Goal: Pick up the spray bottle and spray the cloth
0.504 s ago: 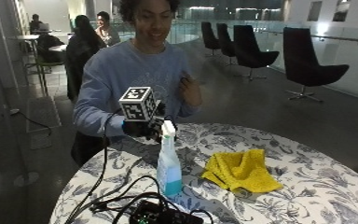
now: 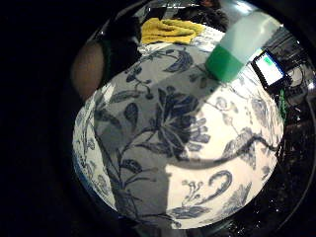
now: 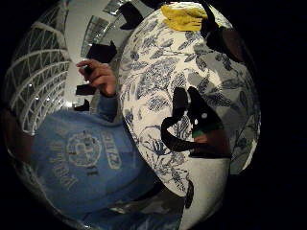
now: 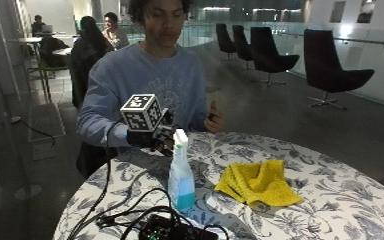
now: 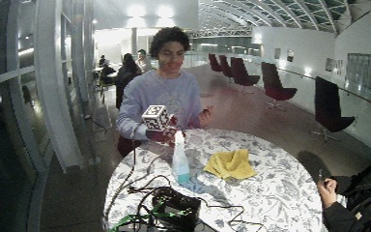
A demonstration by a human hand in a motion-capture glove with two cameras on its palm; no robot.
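Note:
A clear spray bottle [image 4: 181, 172] with a white head and blue-green liquid stands upright on the round table [image 4: 332, 215], which has a blue floral cover. To one side of it lies a crumpled yellow cloth [image 4: 258, 184]. My gloved right hand [image 4: 155, 139] hovers just behind the bottle's head, fingers loosely curled and holding nothing. In the little finger side palm view the bottle [image 2: 237, 44] stands a short way from the palm, with the cloth [image 2: 165, 30] beyond it. The thumb side palm view shows the cloth [image 3: 184, 17] at the table's far edge.
A black device [image 4: 172, 227] with a lit screen [image 2: 269, 69] and trailing cables sits near the table's front edge, close to the bottle. The person's bare left hand [image 4: 213, 119] is raised above the table's far rim. Empty chairs stand well behind.
The bare left hand has dropped lower toward the table's rim. The gloved hand has stayed behind the bottle's head, and the bottle and cloth have not moved.

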